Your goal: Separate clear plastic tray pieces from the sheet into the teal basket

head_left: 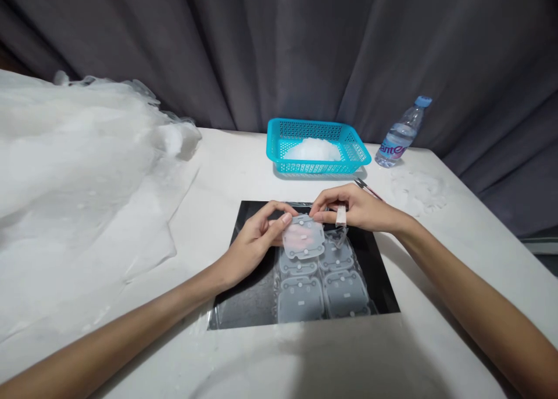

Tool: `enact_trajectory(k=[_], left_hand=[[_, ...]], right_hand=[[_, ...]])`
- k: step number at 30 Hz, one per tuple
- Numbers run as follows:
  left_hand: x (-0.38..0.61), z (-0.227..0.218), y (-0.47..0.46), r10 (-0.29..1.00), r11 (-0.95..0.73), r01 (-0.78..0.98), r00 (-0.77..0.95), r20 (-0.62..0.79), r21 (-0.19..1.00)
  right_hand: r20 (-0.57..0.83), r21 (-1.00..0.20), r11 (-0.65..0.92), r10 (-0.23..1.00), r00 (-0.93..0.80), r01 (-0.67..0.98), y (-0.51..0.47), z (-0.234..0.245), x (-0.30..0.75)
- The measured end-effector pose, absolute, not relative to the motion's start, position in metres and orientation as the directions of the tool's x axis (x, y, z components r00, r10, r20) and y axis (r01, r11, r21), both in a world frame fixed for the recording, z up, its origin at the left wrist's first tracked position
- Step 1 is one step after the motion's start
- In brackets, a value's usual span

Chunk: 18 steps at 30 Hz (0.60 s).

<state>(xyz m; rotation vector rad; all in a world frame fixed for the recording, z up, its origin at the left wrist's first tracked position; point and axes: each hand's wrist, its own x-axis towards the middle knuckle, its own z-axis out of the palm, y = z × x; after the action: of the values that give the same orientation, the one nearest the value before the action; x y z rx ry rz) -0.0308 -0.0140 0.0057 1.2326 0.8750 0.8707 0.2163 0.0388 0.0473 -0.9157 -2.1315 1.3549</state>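
Note:
A translucent plastic piece (304, 237) is held up between both hands over a black mat (248, 297). My left hand (257, 236) pinches its left edge with thumb and fingers. My right hand (355, 208) pinches its top right corner and also carries a thin tool (365, 187) that sticks out behind the fingers. Below the held piece, a sheet of several similar translucent pieces (322, 285) lies on the mat.
A turquoise basket (316, 147) with a white heap inside stands behind the mat. A water bottle (401, 132) lies at the back right. A large pile of white sheer material (82, 172) covers the table's left side. Small white scraps (418, 192) lie at right.

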Motion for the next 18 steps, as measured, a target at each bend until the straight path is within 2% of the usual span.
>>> enact_trajectory(k=[7, 18], left_hand=[[-0.031, 0.007, -0.015, 0.894, 0.205, -0.148, 0.430, -0.124, 0.968], [-0.033, -0.003, -0.012, 0.878, 0.167, -0.122, 0.471, -0.091, 0.978]], right_hand=[[0.049, -0.891, 0.340, 0.732, -0.679, 0.301, 0.043, 0.042, 0.220], [0.050, -0.873, 0.370, 0.715, -0.697, 0.317, 0.044, 0.041, 0.224]])
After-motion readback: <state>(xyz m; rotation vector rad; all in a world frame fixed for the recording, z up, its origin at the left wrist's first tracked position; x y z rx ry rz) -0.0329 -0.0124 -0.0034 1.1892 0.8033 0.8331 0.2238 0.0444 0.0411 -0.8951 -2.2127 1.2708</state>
